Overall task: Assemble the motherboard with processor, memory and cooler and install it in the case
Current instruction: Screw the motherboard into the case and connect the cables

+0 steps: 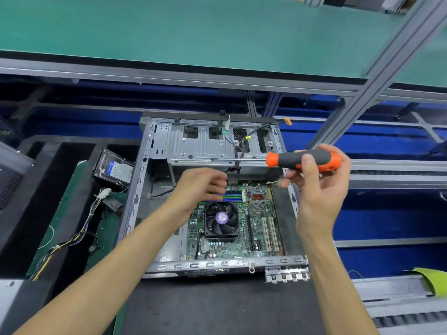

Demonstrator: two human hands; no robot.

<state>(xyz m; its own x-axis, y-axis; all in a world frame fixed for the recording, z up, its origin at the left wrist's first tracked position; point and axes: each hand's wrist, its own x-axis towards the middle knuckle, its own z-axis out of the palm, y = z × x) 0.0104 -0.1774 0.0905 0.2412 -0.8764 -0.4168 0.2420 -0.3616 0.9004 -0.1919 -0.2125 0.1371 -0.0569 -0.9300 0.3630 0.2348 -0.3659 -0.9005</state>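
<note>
Right hand (316,187) raised above the open case (135,204), fingers and thumb curled round an orange-and-grey screwdriver (303,160) held level, handle end pointing toward the left hand; shaft and tip not visible. Left hand (200,187) reaching in over the far edge of the motherboard (256,213), fingers loosely extended and blurred, gripping nothing that shows; fingertips just above the blue and green memory slots (229,197).

Motherboard lying flat inside the case, below and between both hands. Cooler (222,220) with black fan and purple centre label seated on the board, just nearer the body than the left hand. White expansion slots (269,234) under the right wrist. Beyond both hands, the metal drive cage (205,146) with loose cables (238,143) hanging across it.

Left of the left forearm, outside the case: a hard drive (115,169) leaning in black foam, and a bundle of yellow-and-black power cables (72,238) trailing over the desk (217,308). Green shelf (193,30) overhead.
</note>
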